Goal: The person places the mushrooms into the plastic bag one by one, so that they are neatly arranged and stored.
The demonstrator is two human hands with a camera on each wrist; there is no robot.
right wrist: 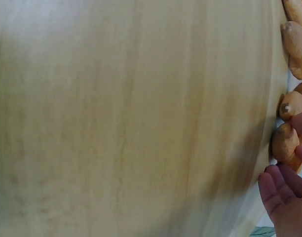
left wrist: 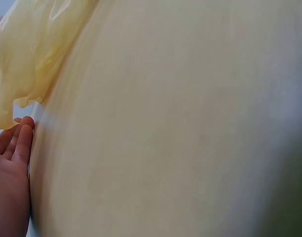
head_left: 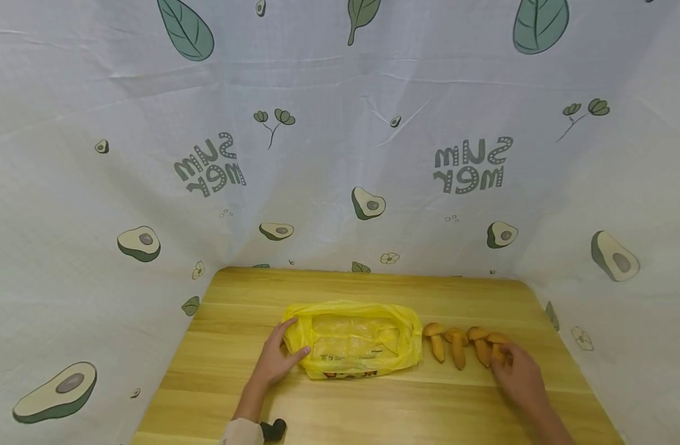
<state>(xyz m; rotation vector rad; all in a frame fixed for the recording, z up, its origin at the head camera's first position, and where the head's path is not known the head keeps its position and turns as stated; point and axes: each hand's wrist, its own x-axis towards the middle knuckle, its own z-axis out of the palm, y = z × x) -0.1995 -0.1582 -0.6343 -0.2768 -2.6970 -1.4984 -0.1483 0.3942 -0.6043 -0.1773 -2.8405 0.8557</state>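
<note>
A yellow plastic bag (head_left: 362, 369) lies on the wooden table with its wide mouth facing up. My left hand (head_left: 276, 358) touches the bag's left end, thumb and fingers spread apart at its rim. In the left wrist view, the bag (left wrist: 37, 54) hangs by the fingertips of that hand (left wrist: 10, 173). Right of the bag, several orange-brown mushrooms (head_left: 457, 346) lie in a row, caps toward the back. At the rightmost mushroom (head_left: 498, 338), my right hand (head_left: 520, 377) pinches the stem between thumb and fingers. The right wrist view shows this mushroom (right wrist: 285, 143) partly covered by the hand (right wrist: 289, 197).
The wooden table (head_left: 373, 408) has rounded back corners. White cloth (head_left: 318, 161) printed with avocados, leaves and lettering surrounds its back and sides. A black strap end (head_left: 274, 430) shows at my left wrist, beside a light sleeve (head_left: 244, 431).
</note>
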